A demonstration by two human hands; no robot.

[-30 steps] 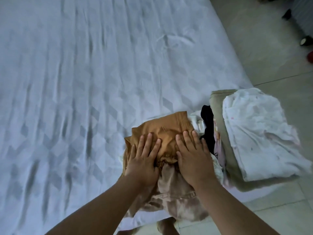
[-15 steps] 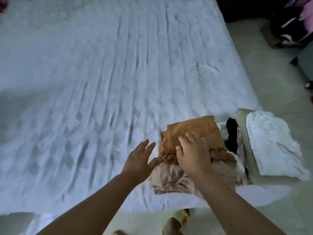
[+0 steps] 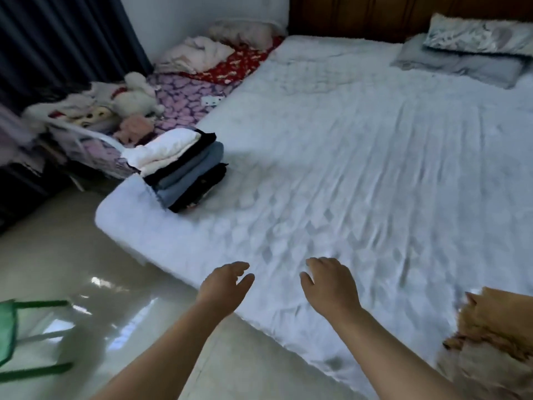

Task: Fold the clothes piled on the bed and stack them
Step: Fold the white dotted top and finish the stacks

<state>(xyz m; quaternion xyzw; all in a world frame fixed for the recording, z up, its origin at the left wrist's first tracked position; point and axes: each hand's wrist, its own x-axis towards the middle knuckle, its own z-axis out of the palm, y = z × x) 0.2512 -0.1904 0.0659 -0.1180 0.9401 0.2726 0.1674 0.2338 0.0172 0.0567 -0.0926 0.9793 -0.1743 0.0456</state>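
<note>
Both hands hover empty over the bed's (image 3: 346, 168) near edge, left hand (image 3: 223, 287) and right hand (image 3: 331, 284) with fingers loose, grasping nothing; the brown folded garment (image 3: 496, 321) lies at the near right, close to the edge, so a careless brush could tip it floorward; farther left, the tall folded stack (image 3: 184, 168) leans and might topple; no containers show.

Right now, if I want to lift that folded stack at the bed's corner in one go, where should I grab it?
Probably from underneath: slide one open hand under each side of the bottom dark layer of the folded stack, coming from the foot of the bed. It leans, white piece on top, so top grips would likely spill it. Both hands, left and right, are free.
</note>
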